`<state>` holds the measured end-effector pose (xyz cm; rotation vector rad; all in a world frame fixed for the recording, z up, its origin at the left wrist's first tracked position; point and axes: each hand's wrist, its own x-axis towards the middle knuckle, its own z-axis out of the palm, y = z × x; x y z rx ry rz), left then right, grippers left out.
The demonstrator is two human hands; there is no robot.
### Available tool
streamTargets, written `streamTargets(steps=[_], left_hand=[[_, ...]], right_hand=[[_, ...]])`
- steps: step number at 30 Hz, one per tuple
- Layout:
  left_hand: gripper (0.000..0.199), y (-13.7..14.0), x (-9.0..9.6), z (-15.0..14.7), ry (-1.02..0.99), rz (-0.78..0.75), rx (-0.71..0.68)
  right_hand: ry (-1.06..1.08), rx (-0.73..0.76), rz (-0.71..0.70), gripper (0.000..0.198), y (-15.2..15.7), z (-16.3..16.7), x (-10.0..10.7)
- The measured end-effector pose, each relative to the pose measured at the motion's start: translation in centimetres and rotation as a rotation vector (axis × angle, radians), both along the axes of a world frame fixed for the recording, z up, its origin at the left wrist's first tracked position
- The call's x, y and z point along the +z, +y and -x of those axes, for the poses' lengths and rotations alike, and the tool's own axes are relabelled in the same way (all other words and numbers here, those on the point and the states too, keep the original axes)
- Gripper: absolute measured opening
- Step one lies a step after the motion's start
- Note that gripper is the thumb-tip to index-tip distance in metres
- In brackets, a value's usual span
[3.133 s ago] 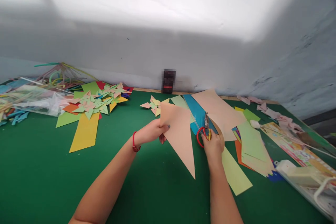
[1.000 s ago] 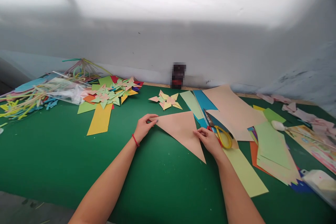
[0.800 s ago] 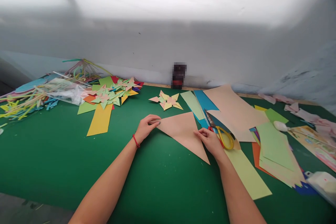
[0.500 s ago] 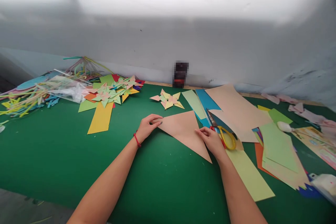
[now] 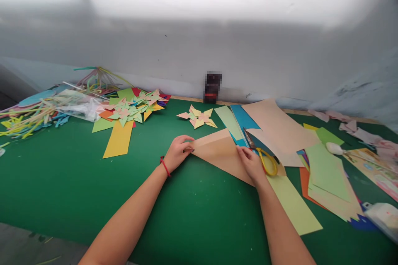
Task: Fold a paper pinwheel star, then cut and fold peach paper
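Note:
A peach sheet of paper, triangular in outline, is stretched between my hands above the green tabletop. My left hand, with a red cord at the wrist, pinches its left corner. On the right edge, my right hand grips the paper between thumb and fingers, covering part of that side. Close beside the right hand lie scissors with yellow handles. Just beyond the paper rests a folded paper star in peach and pale yellow.
Folded stars are heaped at the back left, with a yellow paper strip in front. Further left are coloured strips. Peach sheets and pale green paper lie to the right. A wall rises behind the table.
The peach paper has lifted and turned slightly, and a crease or bend now shows along its upper part. My right hand has moved a little up and to the right along its edge.

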<state>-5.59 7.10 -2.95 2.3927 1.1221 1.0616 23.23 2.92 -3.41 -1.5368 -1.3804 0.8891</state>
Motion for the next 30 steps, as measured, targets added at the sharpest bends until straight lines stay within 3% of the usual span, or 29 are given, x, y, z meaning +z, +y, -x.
streamTargets(steps=[5, 9, 17, 22, 26, 30], left_hand=[[0.01, -0.1, -0.1, -0.1, -0.155, 0.2, -0.024], [0.013, -0.4, 0.1, -0.2, -0.22, 0.203, 0.025], [0.047, -1.2, 0.3, -1.1, -0.017, 0.217, -0.055], [0.026, -1.6, 1.0, -1.0, 0.099, 0.168, -0.089], [0.016, -1.5, 1.3, -0.7, 0.001, 0.177, -0.053], [0.019, -1.1, 0.9, -0.6, -0.048, 0.227, -0.043]], right_hand=[[0.164, 0.051, 0.103, 0.041, -0.1, -0.3, 0.2], [0.181, 0.098, 0.099, 0.035, -0.3, 0.0, 0.3], [0.083, 0.024, -0.014, 0.026, -0.1, 0.1, 0.0], [0.072, -0.061, -0.034, 0.029, -0.3, 0.1, 0.6], [0.084, -0.175, -0.048, 0.03, -0.4, 0.0, 1.5], [0.05, -0.187, -0.083, 0.032, -0.6, 0.1, 1.8]])
